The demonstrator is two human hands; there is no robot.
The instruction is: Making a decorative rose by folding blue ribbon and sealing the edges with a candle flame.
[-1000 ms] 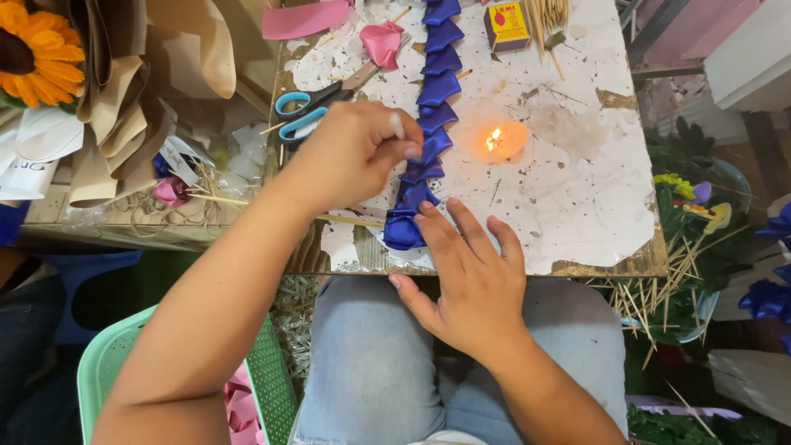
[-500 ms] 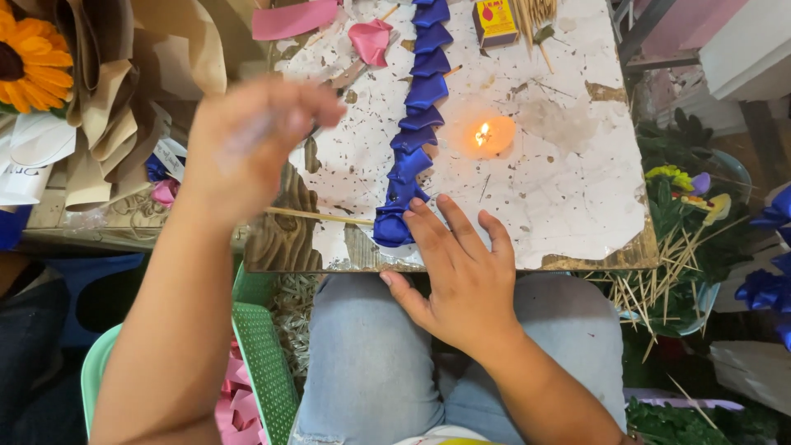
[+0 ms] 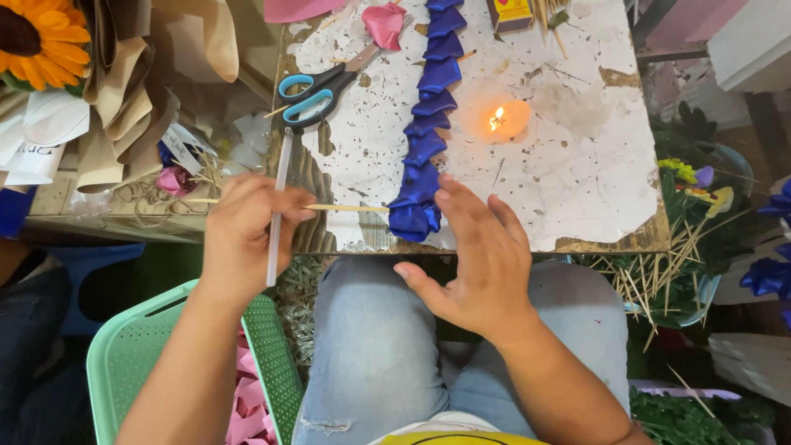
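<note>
Cluttered craft corner; worn white board (image 3: 577, 181) sat across the person's knees, lit candle (image 3: 504, 120) and scissors (image 3: 317, 92) on it. Left hand (image 3: 243, 235) was closed on a pale glue stick (image 3: 280, 185), over a thin wooden skewer (image 3: 346, 208). Right hand (image 3: 482, 255) lay open, fingertips pinning the near end of the blue ribbon petal strip (image 3: 427, 132). Looked like the gluing step; the next move would need the stick's tip warmed at the flame, ribbon held flat.

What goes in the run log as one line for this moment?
left hand: holds thin white stick | right hand: pressing folded blue ribbon strip | lit candle on speckled white board
</note>
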